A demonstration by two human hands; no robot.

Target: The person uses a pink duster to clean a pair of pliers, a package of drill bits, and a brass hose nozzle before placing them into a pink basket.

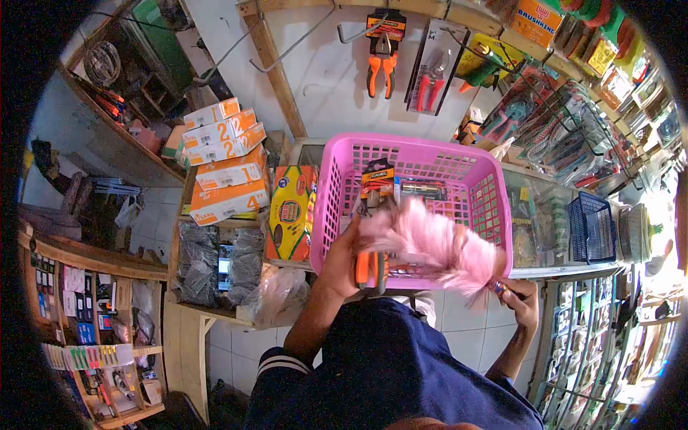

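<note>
Navy shirt (pixel 401 365), duster (pixel 437 247) partly hiding basket (pixel 416 142), stacked boxes (pixel 228 172)

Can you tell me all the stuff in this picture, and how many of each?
Basket: 1, pink, centre
Duster: 1, pink, across the basket in this view
Carded pliers: 1, orange and black, at the basket's left side
Hanging pliers: 1, orange and black, top centre
Cutters: 1, red, right of the hanging pliers
Stacked boxes: at least 5, white and orange, left
Printed box: 1, mostly yellow, left of the basket
Clear bag: 1, see-through, below the printed box
Small basket: 1, dark blue, right
Other shop goods: too many to count, mixed colours, both sides
Shirt: 1, navy, bottom
Left hand: 1, bare, holding the carded pliers
Right hand: 1, bare, gripping the duster
</note>
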